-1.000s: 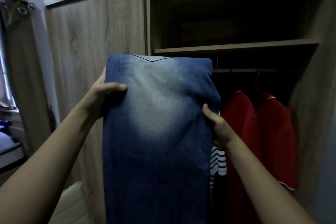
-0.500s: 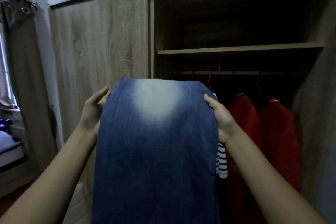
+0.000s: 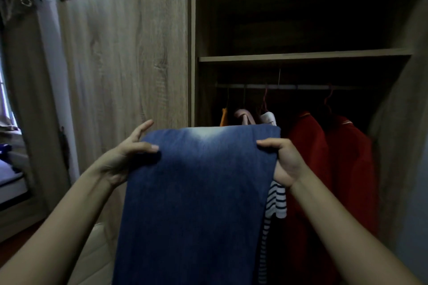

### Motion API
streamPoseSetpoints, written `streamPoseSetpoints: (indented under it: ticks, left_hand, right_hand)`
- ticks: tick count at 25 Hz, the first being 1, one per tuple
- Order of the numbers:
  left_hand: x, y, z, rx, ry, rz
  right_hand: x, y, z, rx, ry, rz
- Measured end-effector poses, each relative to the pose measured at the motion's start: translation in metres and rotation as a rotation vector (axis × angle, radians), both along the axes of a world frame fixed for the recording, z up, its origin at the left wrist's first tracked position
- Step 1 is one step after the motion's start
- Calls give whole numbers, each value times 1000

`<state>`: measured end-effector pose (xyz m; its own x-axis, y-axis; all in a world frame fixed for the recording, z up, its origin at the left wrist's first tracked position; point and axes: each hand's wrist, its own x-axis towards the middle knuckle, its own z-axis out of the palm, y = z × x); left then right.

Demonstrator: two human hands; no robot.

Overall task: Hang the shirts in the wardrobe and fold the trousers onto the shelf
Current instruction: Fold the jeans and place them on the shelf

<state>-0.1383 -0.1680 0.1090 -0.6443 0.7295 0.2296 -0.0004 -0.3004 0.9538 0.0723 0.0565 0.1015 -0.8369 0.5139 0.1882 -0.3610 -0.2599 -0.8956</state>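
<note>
Folded blue jeans (image 3: 196,192) mid-frame, held up below wardrobe shelf (image 3: 301,56). Left hand (image 3: 122,157) pinches left edge, fingers partly splayed; right hand (image 3: 284,162) grips right edge. Risk: loose left pinch lets fold slump during lift, or snags hanging shirts.

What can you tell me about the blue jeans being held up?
The jeans are blue denim with a faded pale patch near the top edge. They look folded over and hang straight down past the picture's bottom. The left hand pinches the top left edge, the right hand the top right corner. They are held before the open wardrobe, lower than its shelf.
</note>
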Motion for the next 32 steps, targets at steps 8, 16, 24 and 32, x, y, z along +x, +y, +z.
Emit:
streamPoseSetpoints:
  ticks: [8, 16, 24, 32]
  left_hand:
    - [3, -3, -8, 138, 112, -100]
    - [17, -11, -9, 22, 412, -125]
    - [28, 4, 2, 172, 344, -51]
    - [15, 2, -4, 218, 311, -154]
  right_hand:
    - [3, 4, -11, 40, -62, 127]
    - [6, 20, -7, -95, 61, 225]
    - [20, 13, 3, 6, 171, 243]
    - [10, -6, -22, -64, 92, 296]
